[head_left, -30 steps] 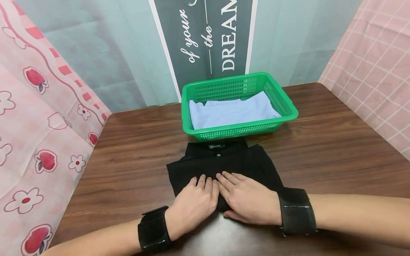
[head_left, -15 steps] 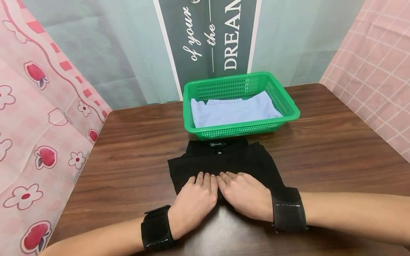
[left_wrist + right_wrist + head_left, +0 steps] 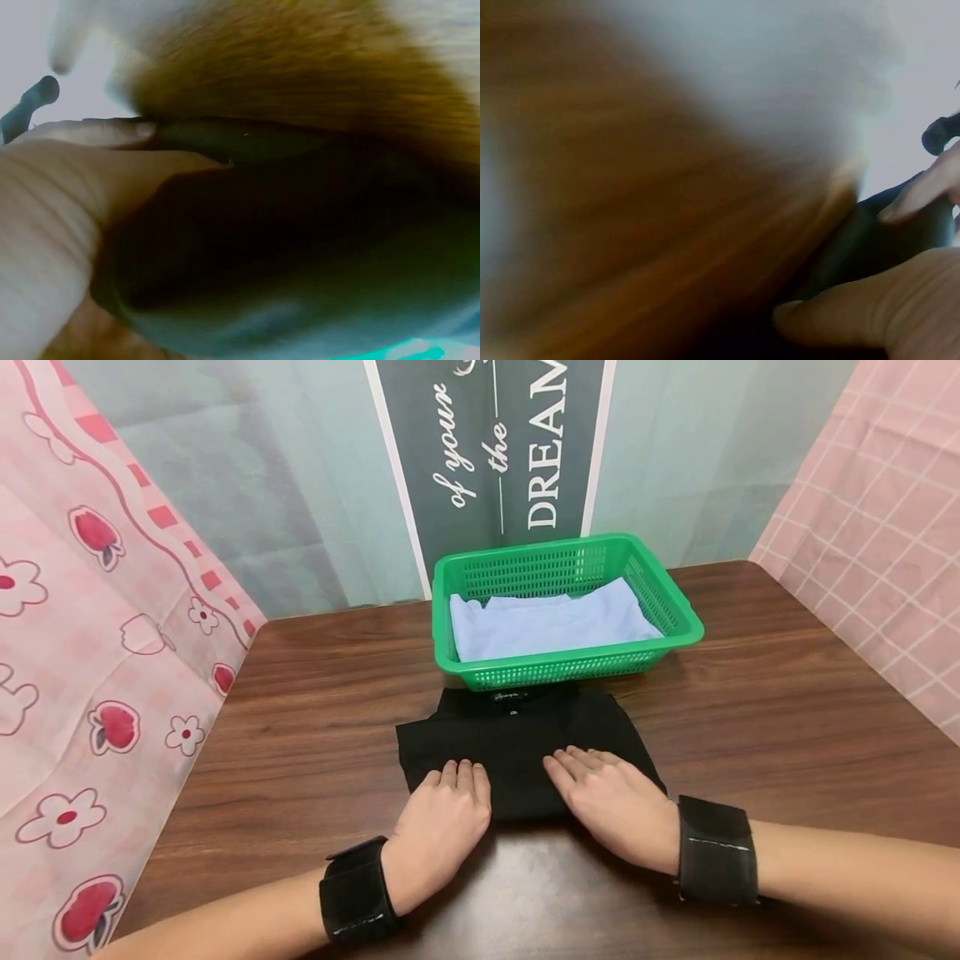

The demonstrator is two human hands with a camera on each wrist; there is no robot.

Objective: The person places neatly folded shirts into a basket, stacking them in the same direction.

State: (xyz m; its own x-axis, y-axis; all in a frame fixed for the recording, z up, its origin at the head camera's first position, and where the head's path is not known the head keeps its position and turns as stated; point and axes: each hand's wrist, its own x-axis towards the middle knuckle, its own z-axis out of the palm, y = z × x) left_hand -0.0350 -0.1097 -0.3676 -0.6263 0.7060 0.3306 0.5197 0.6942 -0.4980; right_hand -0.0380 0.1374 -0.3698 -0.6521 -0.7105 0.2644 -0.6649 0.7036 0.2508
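1. The black garment [image 3: 525, 747] lies on the wooden table [image 3: 787, 710], just in front of the green basket [image 3: 678, 610]. Its far edge, where a small label shows, touches or almost touches the front wall of the basket.

2. The garment already has a compact, nearly rectangular shape, with the sides turned in. From this, the folding seems mostly done.

3. The left hand [image 3: 444, 822] rests flat on the near left part of the garment, with fingers straight and close together. It grips nothing.

4. The right hand [image 3: 609, 802] rests flat on the near right part, fingers also straight and slightly spread. It holds nothing as well. The two hands are apart from each other, with a bare strip of black cloth between them.

5. The wrist views are blurred. They show only fingers lying against dark cloth, which agrees with the head view, and they add nothing more.

6. In the basket a light blue garment [image 3: 547, 622] is already lying, folded flat. So one piece appears finished and stored.

7. What seems left: the pressing and smoothing of the black garment is in hand, maybe one more fold is needed, and the piece is not yet in the basket. The work is judged well past the middle.
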